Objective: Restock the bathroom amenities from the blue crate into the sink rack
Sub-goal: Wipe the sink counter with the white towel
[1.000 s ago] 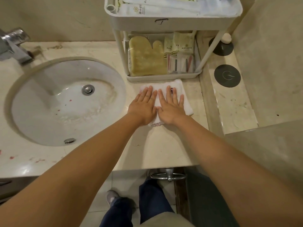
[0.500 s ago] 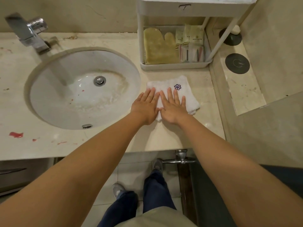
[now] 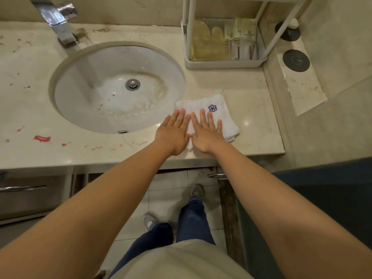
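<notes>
Floor: pale tiles (image 3: 167,190) nearest the viewer, below the near edge of the worktop; two legs in blue trousers (image 3: 193,222) stand on them
Left hand (image 3: 174,135): palm down, fingers straight and close together, holding nothing; the fingers lie flat on the left part of the towel, and the heel of the hand is at the towel's near-left edge
Right hand (image 3: 205,135): palm down, fingers straight and slightly spread, holding nothing; it rests flat on the middle of the towel, thumb side touching the left hand
Towel (image 3: 228,121): white, folded into a rough square, lying flat on the worktop just right of the sink basin; a purple flower emblem (image 3: 212,108) shows on its far part, just beyond the right fingertips
Worktop (image 3: 253,109): pale marble; red smears (image 3: 41,138) mark its near-left area, with smaller red spots further left and far
Sink basin (image 3: 84,93): round, white, set into the worktop left of the towel; metal drain (image 3: 132,84) at its centre
Tap (image 3: 60,27): chrome, at the far left, its spout angled toward the basin
Sink rack (image 3: 223,64): white, standing on the far right of the worktop, beyond the towel and apart from it; only the lower tray is in view
Rack contents: a yellow mitt (image 3: 205,43) on the left of the tray, pale sachets (image 3: 243,33) and small striped packets (image 3: 243,50) on the right
Ledge: right of the rack, carrying two dark round discs (image 3: 296,60)
</notes>
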